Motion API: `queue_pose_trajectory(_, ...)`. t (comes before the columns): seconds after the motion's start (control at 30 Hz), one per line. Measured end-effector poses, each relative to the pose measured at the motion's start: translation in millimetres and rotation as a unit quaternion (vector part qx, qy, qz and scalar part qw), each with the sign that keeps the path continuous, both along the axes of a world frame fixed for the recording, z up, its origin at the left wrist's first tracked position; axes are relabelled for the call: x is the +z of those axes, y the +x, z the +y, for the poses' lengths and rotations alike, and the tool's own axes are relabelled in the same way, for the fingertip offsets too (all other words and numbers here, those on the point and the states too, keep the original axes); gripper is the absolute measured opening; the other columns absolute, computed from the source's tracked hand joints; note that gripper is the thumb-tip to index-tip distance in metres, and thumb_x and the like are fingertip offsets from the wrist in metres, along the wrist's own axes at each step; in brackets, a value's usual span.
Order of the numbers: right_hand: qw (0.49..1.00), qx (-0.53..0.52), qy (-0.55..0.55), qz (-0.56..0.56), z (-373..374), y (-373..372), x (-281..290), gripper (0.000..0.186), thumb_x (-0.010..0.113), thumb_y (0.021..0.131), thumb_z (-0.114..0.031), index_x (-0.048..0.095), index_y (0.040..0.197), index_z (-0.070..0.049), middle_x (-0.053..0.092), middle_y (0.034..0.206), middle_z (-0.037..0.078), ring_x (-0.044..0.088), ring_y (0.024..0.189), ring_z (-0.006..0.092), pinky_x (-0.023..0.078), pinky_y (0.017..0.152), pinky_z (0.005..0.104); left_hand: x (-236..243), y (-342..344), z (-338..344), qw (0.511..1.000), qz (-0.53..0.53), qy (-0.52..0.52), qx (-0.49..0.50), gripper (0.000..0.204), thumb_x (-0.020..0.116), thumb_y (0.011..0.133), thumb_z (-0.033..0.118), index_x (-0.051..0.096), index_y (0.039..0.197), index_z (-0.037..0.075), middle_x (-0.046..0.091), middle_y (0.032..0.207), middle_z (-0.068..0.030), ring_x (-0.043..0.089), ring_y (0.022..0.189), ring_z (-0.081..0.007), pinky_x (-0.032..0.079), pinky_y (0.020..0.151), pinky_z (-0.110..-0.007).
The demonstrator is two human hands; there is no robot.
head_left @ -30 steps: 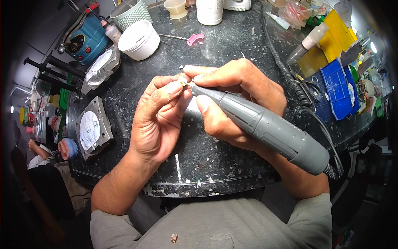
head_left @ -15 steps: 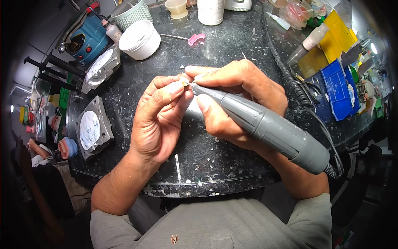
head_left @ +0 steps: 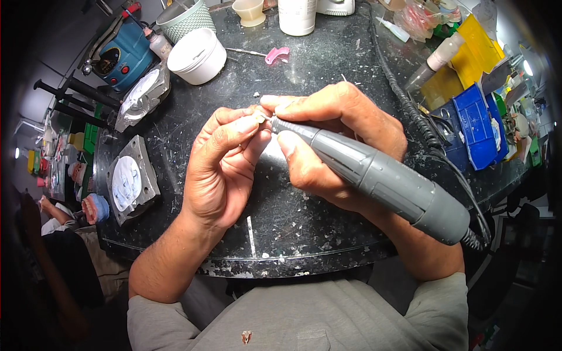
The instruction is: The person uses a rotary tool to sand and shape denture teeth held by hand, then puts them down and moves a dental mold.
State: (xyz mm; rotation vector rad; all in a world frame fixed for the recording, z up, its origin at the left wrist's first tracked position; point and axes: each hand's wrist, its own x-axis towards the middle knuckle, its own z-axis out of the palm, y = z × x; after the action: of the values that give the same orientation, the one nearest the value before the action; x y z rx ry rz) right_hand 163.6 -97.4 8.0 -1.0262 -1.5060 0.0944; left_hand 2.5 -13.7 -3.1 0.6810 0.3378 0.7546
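Between the thumb and fingertips of my left hand (head_left: 219, 169) is a small pale yellowish piece (head_left: 259, 117), too small to make out fully. My right hand (head_left: 351, 123) grips a thick grey rotary handpiece (head_left: 386, 188), thumb and index finger near its front. The handpiece's tip meets or almost meets the pale piece, and my right fingertips are beside those of my left hand. A coiled cord (head_left: 473, 237) leaves the back end. Left of my hands lies a metal flask with white plaster (head_left: 127, 182). Beyond them lies a pink curved piece (head_left: 276, 56) by a thin metal tool (head_left: 246, 51).
A white tub (head_left: 196, 58), white jar (head_left: 297, 19) and translucent cup (head_left: 249, 14) stand at the back. A blue machine (head_left: 126, 58) and second flask (head_left: 142, 93) are back left. Blue (head_left: 471, 126) and yellow trays (head_left: 471, 44) lie right. Another person's hand (head_left: 45, 205) shows far left.
The back end of the grey handpiece and its cord have shifted very slightly to the right. My hands hold much the same position.
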Motion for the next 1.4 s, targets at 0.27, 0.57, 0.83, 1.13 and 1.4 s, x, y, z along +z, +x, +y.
queue_pose_trajectory(0.27, 0.999, -0.017, 0.005, 0.032, 2, -1, 0, 0.025, 0.072, 0.071, -0.002, 0.064, 0.094, 0.002, 0.07, 0.09, 0.014, 0.071, 0.079, 0.0181, 0.057, 0.072, 0.0276, 1, -2, 0, 1.0, -0.003, -0.001, 0.005, 0.017, 0.062, 0.092, 0.006, 0.058, 0.107, -0.004, 0.066, 0.105, -0.0146, 0.067, 0.099, -0.0194, 0.056, 0.092, -0.027)
queue_pose_trajectory(0.57, 0.999, -0.024, 0.041, -0.022, 1, 0, -3, 0.027, 0.067, 0.075, 0.004, 0.062, 0.101, 0.002, 0.071, 0.099, 0.018, 0.068, 0.082, 0.0165, 0.055, 0.074, 0.0276, 4, 3, -4, 0.998, 0.033, 0.037, 0.039, 0.027, 0.062, 0.094, 0.006, 0.058, 0.118, -0.004, 0.067, 0.108, -0.0153, 0.068, 0.096, -0.0188, 0.058, 0.088, -0.027)
queue_pose_trajectory(0.83, 1.0, -0.003, 0.01, -0.019, -2, 1, 3, 0.03, 0.065, 0.077, 0.004, 0.059, 0.106, 0.002, 0.071, 0.099, 0.016, 0.066, 0.081, 0.0139, 0.053, 0.074, 0.0267, 5, 6, -9, 0.997, 0.044, 0.057, 0.041, 0.029, 0.062, 0.094, 0.004, 0.061, 0.122, -0.005, 0.068, 0.111, -0.0141, 0.068, 0.096, -0.0168, 0.058, 0.089, -0.028)
queue_pose_trajectory(1.13, 0.999, 0.0, -0.027, 0.03, -5, 2, 6, 0.026, 0.062, 0.08, 0.004, 0.058, 0.105, 0.005, 0.068, 0.107, 0.022, 0.068, 0.094, 0.0187, 0.055, 0.085, 0.03, 4, 1, -2, 0.999, 0.0, 0.043, 0.008, 0.033, 0.062, 0.094, 0.006, 0.059, 0.124, -0.006, 0.069, 0.11, -0.0186, 0.068, 0.105, -0.0231, 0.056, 0.094, -0.029)
queue_pose_trajectory(1.4, 0.995, -0.042, 0.041, 0.085, 7, -5, -6, 0.021, 0.073, 0.068, -0.003, 0.066, 0.088, -0.001, 0.071, 0.083, 0.009, 0.071, 0.071, 0.0145, 0.056, 0.063, 0.0262, 4, 1, -3, 0.999, 0.008, 0.051, 0.016, 0.033, 0.063, 0.093, 0.006, 0.059, 0.123, -0.006, 0.067, 0.113, -0.0191, 0.067, 0.105, -0.0239, 0.056, 0.093, -0.03)
